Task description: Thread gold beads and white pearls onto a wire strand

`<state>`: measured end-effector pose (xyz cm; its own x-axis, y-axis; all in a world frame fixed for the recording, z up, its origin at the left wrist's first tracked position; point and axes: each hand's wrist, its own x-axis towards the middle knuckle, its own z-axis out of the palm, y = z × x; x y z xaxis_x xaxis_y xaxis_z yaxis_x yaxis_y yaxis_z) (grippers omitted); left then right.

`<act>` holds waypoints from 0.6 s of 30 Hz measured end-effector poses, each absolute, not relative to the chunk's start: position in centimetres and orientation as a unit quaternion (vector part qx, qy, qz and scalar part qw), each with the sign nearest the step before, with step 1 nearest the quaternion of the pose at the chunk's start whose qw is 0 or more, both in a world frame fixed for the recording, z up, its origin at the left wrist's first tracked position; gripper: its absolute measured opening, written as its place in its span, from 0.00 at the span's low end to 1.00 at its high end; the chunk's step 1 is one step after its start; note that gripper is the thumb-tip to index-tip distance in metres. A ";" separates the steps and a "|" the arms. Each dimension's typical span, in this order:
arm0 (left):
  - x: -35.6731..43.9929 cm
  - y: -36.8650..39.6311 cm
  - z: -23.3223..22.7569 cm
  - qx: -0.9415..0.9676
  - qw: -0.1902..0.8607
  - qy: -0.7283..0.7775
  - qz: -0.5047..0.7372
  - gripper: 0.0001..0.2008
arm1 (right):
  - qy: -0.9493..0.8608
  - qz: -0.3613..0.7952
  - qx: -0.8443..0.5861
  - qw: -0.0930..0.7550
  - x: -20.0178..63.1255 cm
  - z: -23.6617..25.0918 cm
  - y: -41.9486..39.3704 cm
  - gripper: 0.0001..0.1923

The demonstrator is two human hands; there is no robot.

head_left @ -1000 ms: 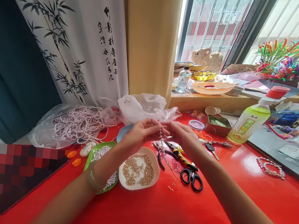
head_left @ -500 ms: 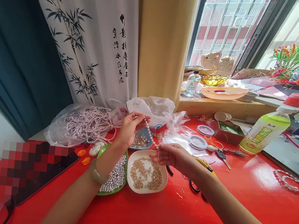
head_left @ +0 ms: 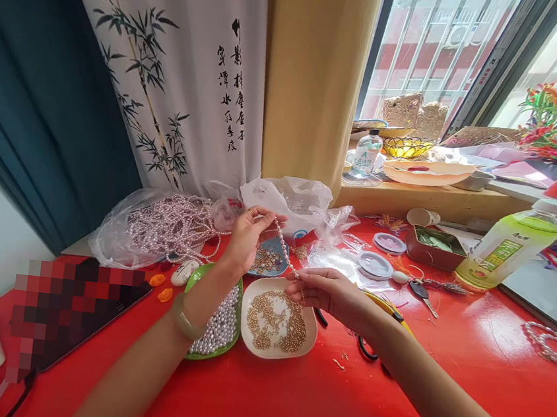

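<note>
We have a short strand of pale pearl beads (head_left: 282, 244) stretched in the air between our two hands, slanting from upper left down to lower right above the small blue dish of mixed beads (head_left: 266, 260) and the far edge of the cream square dish of tiny gold beads (head_left: 277, 318). Our left hand (head_left: 248, 235) pinches the upper end between thumb and fingertips, and our right hand (head_left: 322, 289) pinches the lower end the same way, both grips closed on the strand. The thread itself is too fine for us to make out, so we cannot tell whether either end is knotted. We judge the main risk to be a slackened pinch at either end: beads could slide off and scatter into the dishes or roll across the glossy red surface (head_left: 288, 402). A hard pull apart might snap the thread. Our left forearm lies over the green dish of silver-white pearls (head_left: 214, 324), and a careless drop of it could tip that dish. The black-handled scissors (head_left: 368, 350) lie partly hidden under our right wrist.
</note>
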<state>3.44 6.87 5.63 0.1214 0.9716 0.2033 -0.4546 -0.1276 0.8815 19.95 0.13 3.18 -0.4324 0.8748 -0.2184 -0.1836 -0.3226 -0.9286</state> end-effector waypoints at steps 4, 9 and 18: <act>3.6 6.8 5.6 0.463 0.597 0.274 0.595 0.07 | -0.454 0.718 -0.387 0.360 20.0 3.1 0.3 0.08; 3.6 6.6 5.6 0.457 0.604 0.266 0.596 0.08 | -0.476 0.724 -0.376 0.330 20.1 2.4 0.5 0.09; 3.6 6.4 5.9 0.439 0.618 0.262 0.597 0.07 | -0.483 0.727 -0.369 0.318 20.0 2.5 0.3 0.08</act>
<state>3.60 6.40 5.89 0.1500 0.9680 0.2012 -0.5078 -0.0992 0.8558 19.98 0.33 2.52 -0.5253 0.8192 -0.2301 -0.1050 -0.3307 -0.9379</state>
